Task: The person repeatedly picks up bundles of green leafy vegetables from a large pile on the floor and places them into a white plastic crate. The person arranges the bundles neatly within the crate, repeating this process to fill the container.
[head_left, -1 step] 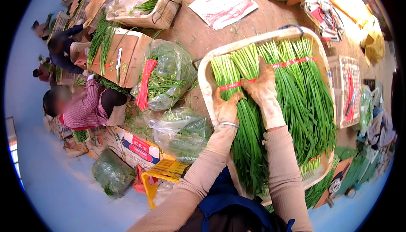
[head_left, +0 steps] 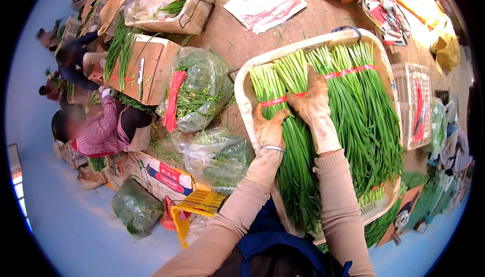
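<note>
A cream plastic crate [head_left: 242, 100] in front of me holds several bundles of long green chives, each tied with a red band. My left hand [head_left: 269, 129], in a soiled tan glove with a metal bracelet at the wrist, grips the leftmost chive bundle [head_left: 293, 176] just below its band. My right hand [head_left: 314, 104], gloved the same way, presses down over the same bundle at the red band [head_left: 275, 99], fingers spread across the stalks. More tied bundles [head_left: 369, 120] lie to the right in the crate.
Clear plastic bags of greens [head_left: 202, 90] and cardboard boxes with chives [head_left: 146, 64] lie to my left. A person in a checked shirt [head_left: 101, 130] crouches at far left, others behind. A yellow plastic crate [head_left: 199, 203] sits near my left elbow, a white basket [head_left: 414, 105] at right.
</note>
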A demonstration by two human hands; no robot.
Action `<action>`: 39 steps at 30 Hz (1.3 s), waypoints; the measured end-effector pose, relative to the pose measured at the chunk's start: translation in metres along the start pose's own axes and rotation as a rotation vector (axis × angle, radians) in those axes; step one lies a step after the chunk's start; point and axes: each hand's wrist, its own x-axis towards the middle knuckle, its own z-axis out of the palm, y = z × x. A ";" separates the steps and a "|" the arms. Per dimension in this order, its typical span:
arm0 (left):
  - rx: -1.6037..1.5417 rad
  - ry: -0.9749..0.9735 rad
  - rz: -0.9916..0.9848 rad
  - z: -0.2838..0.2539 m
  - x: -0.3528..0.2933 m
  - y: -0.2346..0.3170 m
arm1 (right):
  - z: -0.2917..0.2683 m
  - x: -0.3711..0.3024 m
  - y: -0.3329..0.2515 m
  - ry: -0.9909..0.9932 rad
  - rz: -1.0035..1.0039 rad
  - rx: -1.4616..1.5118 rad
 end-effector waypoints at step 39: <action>-0.016 -0.101 0.146 0.003 0.010 -0.034 | 0.022 0.018 0.033 -0.060 -0.298 0.059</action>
